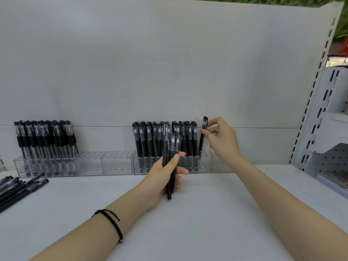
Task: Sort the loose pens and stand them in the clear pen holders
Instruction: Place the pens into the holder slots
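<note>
since the single pen (201, 144) needs the next free hole, it stands nearly upright at the right end of the row, tip at the top of the right clear holder (220, 164). right hand (222, 140) pinches it near the cap w/ thumb & fingertips, prob. to steer it straight. nearer, left hand (165, 176) grips a bundle of pens (172, 146), caps up, ready to feed. left holder (113, 164) is part filled; loose pens (17, 189) lie at the shelf's (207, 213) left edge.

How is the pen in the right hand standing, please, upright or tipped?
Nearly upright: the right hand pinches the pen cap up, tip at the right pen holder.
</note>
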Demonstrator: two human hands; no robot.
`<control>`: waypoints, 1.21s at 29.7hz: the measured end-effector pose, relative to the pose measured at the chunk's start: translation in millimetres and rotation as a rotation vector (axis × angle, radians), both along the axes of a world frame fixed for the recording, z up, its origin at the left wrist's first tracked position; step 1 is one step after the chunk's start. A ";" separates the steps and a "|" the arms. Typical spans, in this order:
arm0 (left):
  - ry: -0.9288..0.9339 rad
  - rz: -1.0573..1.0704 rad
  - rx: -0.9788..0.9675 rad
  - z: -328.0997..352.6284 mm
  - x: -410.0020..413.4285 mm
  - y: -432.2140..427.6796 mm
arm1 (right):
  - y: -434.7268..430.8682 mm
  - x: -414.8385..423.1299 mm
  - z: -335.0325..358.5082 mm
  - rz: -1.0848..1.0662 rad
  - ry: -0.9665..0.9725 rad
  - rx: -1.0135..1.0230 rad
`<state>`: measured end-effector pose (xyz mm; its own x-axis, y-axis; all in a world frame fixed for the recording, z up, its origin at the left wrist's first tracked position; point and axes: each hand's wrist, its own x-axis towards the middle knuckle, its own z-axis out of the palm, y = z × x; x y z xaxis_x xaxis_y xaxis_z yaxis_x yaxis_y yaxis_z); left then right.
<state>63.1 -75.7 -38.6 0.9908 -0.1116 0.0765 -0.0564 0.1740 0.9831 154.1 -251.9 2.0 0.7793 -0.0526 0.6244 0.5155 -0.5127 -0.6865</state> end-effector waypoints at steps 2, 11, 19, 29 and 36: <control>0.001 0.000 0.001 0.1 -0.2 -0.3 | 0.2 -0.6 -0.8 0.007 -0.026 -0.025; 0.012 -0.012 0.003 0.0 0.9 0.8 | -0.7 -0.5 -2.7 -0.056 0.073 -0.118; -0.014 -0.050 -0.014 0.0 -0.3 -0.6 | 7.2 -20.1 1.9 -0.095 -0.068 -0.116; -0.030 -0.042 -0.078 1.7 -0.6 -4.7 | 25.5 -46.1 12.0 0.401 0.145 -0.130; 0.068 0.000 -0.011 -0.1 0.6 -0.6 | 3.9 -34.1 31.0 0.241 0.048 0.408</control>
